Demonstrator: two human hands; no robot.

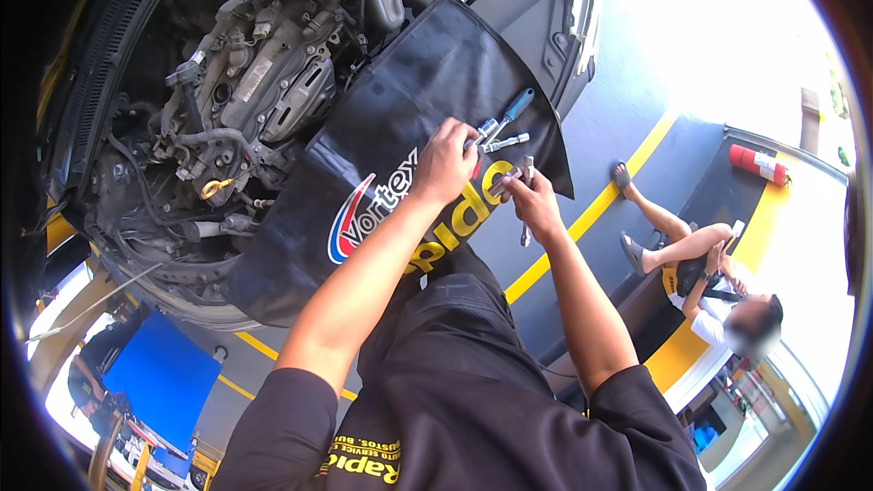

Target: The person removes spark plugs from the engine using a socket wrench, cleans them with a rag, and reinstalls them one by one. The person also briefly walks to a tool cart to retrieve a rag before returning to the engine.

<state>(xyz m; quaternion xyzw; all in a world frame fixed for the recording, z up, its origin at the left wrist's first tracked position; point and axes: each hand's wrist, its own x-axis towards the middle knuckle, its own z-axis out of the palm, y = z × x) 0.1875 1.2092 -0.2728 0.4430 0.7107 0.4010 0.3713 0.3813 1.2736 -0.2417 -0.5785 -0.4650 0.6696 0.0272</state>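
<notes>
The right hand [536, 204] is nearest the body, its fingers closed around a slim chrome bar tool [526, 235] that sticks out above and below the grip, its long axis running roughly away from the torso. The left hand [446, 160], a little farther out, has its fingers curled at a chrome socket [487, 128] (whether they grip it or only touch it, I cannot tell). Just right of those fingers, a blue-handled driver [519, 105] lies on the black fender cover [427, 82], handle pointing away and rightward, shaft slanting back toward the left hand, the nearer one. A short chrome extension [507, 142] lies between both hands and that handle. Beyond, left, sits the exposed engine [264, 82].
</notes>
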